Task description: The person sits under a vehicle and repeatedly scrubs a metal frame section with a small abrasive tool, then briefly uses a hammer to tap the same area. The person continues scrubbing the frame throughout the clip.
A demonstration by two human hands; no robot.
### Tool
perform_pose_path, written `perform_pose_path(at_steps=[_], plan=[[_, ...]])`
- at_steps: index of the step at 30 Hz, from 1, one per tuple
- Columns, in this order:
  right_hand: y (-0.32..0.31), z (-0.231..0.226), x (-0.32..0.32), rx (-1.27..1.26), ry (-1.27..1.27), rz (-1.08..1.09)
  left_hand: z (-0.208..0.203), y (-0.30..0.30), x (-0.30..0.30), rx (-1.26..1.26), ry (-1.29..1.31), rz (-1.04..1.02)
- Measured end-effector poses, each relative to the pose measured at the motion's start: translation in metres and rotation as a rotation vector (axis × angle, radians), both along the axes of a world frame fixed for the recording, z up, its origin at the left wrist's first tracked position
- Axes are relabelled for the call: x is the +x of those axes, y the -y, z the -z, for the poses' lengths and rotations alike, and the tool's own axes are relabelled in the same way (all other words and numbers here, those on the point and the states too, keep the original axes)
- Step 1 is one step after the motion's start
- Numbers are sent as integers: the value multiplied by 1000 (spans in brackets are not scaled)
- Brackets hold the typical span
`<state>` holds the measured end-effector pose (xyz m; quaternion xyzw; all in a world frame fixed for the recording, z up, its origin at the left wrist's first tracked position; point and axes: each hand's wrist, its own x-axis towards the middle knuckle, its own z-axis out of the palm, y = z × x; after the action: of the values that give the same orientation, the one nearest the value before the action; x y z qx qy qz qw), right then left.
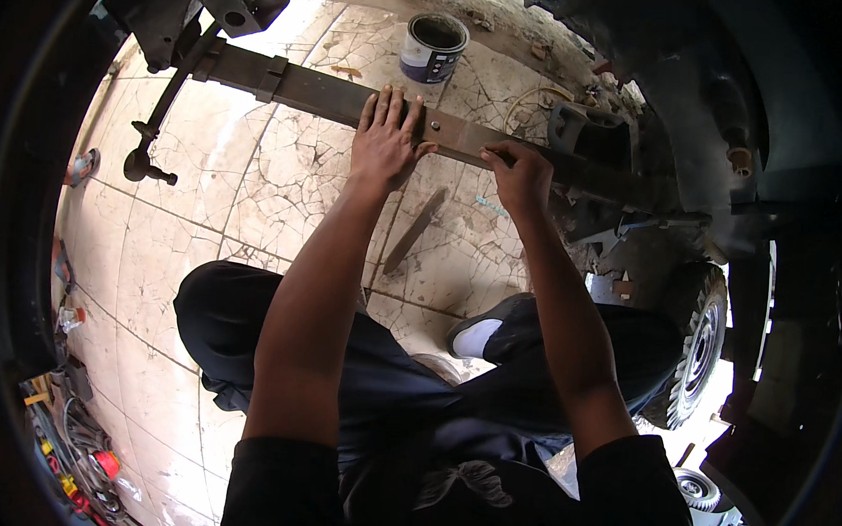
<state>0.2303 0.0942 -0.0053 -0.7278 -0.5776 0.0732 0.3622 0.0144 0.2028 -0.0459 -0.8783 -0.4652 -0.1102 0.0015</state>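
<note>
A long dark leaf spring [320,91], with a clamp [273,79] round it near its left end, runs across in front of me under a vehicle. My left hand [386,150] lies on it, fingers stretched over the top face and thumb along the near edge. Just right of those fingers, a small round bolt head [435,125] shows in the spring. My right hand [524,178] is closed in a pinch at the spring's near edge, farther right. Whatever its fingertips hold, if anything, is hidden.
A paint can [434,55] stands beyond the spring. On the cracked tile floor below lies a flat metal strip [415,233]. A rod with a ball joint [139,165] hangs at left. Tools and cables [76,455] lie lower left; a wheel [701,347] stands at right.
</note>
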Motion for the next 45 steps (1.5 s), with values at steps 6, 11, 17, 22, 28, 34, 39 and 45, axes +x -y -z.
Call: perform_pose_path(at_steps=[6, 11, 17, 22, 28, 34, 39, 45], plan=[[-13, 17, 5, -97, 77, 70, -2, 1, -1, -12, 31, 9], [-51, 3, 7, -234, 112, 147, 1, 1, -1, 4, 45, -1], [-33, 3, 12, -151, 210, 100, -3, 0, 0, -28, 17, -10], [-4, 6, 14, -161, 116, 72, -1, 1, -2, -25, 10, -21], [-57, 17, 11, -216, 92, 214, 1, -1, -2, -19, 24, -9], [-37, 22, 9, -119, 206, 219, 2, -1, 0, 0, 16, -15], [-8, 16, 0, -68, 216, 156, 4, 1, -3, 4, 18, -20], [-57, 15, -5, -132, 167, 246, 0, 0, 1, -16, 40, -8]])
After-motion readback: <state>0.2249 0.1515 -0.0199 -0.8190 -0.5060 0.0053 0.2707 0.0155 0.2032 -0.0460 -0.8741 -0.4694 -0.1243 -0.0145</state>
